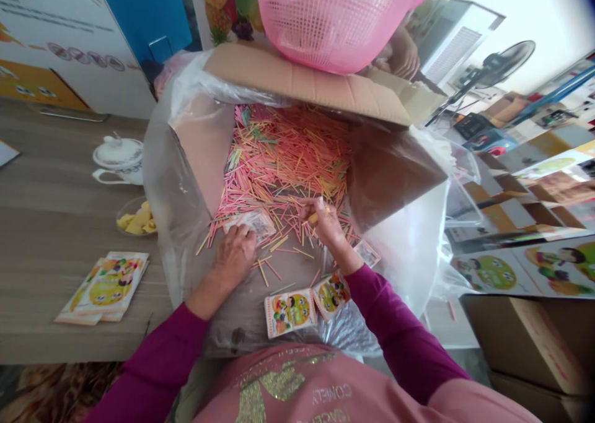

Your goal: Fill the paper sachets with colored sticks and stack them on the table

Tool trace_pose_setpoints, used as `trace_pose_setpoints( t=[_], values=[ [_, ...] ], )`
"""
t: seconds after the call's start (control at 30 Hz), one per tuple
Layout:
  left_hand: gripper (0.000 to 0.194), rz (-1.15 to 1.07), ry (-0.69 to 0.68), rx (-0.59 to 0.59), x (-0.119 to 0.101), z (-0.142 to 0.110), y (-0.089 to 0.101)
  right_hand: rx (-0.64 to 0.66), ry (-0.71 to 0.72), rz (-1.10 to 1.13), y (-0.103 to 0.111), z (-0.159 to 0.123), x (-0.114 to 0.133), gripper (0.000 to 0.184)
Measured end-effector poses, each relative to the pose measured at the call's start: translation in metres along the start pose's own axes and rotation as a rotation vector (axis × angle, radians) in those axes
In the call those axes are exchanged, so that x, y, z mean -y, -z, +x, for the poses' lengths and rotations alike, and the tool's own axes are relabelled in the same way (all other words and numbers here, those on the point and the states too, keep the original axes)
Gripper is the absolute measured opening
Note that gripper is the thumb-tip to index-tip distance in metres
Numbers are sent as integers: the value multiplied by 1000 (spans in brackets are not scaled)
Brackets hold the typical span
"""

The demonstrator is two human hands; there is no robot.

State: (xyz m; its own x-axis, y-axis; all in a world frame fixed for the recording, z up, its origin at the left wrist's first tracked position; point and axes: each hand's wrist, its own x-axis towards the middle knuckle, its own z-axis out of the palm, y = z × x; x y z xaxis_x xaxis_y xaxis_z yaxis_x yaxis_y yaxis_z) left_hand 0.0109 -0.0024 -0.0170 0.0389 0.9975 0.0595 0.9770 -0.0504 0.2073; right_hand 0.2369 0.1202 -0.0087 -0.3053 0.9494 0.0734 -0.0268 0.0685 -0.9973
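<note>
A large heap of thin pink, yellow and green sticks [292, 144] spills from a cardboard box lined with clear plastic. At the near left edge of the heap, my left hand [237, 249] curls its fingers over a clear-and-printed packet [259, 223]. My right hand [328, 225] is above the loose sticks on the right, its thumb and fingers pinched on a small yellow bundle of sticks [314, 217]. Two printed fruit packets [290, 313] lie nearer to me, below the hands. Another small packet [367, 252] lies by my right wrist.
A pink plastic basket [334, 20] stands behind the box flap [302, 82]. On the left are a white lidded pot [119, 156], a bowl of yellow pieces [137, 220] and stacked packets [106, 287]. Cartons [534, 342] and a fan [504, 64] are right. Another person's hand [404, 54] shows behind.
</note>
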Motion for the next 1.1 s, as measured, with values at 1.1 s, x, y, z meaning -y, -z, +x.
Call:
trace_pose_setpoints(
  t=[1.1],
  values=[
    [25, -1309, 176, -156, -10, -1, 26, 634, 178, 39, -59, -15, 57, 64]
  ],
)
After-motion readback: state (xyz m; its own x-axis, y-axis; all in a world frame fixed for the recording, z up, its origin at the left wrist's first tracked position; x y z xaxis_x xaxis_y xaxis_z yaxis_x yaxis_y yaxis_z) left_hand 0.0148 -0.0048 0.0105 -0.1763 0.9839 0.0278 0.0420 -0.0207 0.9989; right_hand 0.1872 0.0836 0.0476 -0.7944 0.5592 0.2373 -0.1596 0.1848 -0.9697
